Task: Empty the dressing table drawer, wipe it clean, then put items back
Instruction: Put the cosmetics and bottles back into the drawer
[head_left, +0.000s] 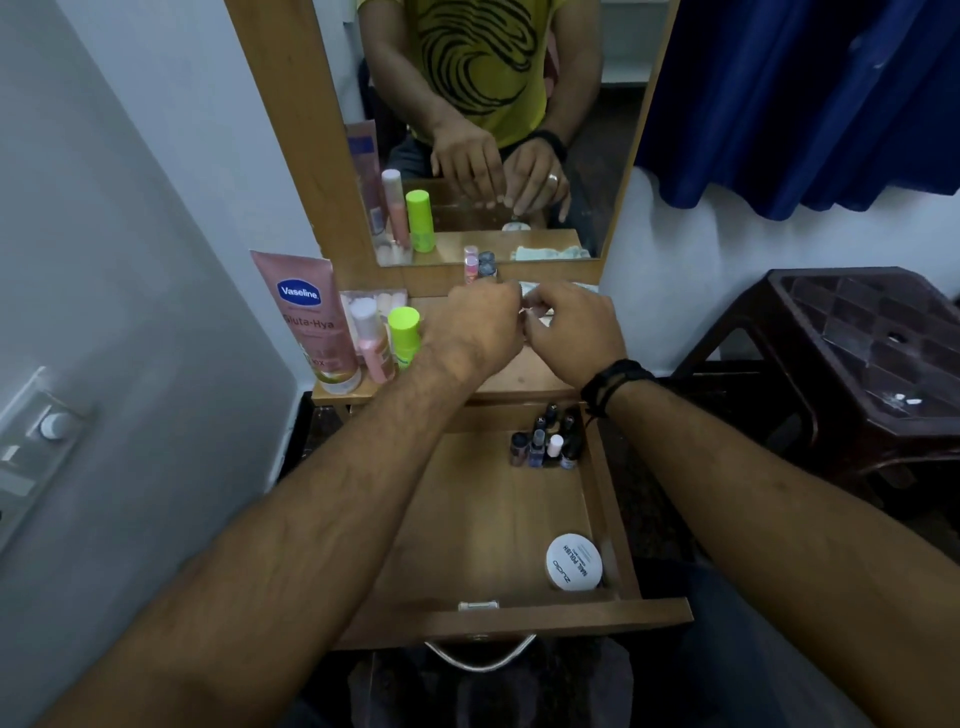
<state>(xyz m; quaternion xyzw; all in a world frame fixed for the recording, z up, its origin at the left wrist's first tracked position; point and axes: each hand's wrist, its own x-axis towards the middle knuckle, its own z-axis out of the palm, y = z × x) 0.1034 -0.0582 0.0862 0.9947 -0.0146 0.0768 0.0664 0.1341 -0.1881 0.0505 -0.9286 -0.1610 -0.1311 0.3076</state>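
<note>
The wooden drawer (467, 530) stands pulled out below the dressing table top (524, 371). Several nail polish bottles (545, 441) are clustered in its back right corner, and a white round tub (574, 562) lies at the front right. Both hands hover close together over the table top. My right hand (574, 327), with a black wristband, pinches a small pale object (523, 312), which the fingers mostly hide. My left hand (475, 325) has its fingers bent toward the same spot; whether it holds anything is hidden. A pale cloth (563, 287) lies behind the hands.
A pink Vaseline tube (306, 317), a pink bottle (371, 338) and a green-capped bottle (404, 332) stand at the table's left. Small bottles (480, 267) sit at the mirror (493, 130) base. A dark plastic stool (857, 374) is on the right, below a blue curtain (805, 104).
</note>
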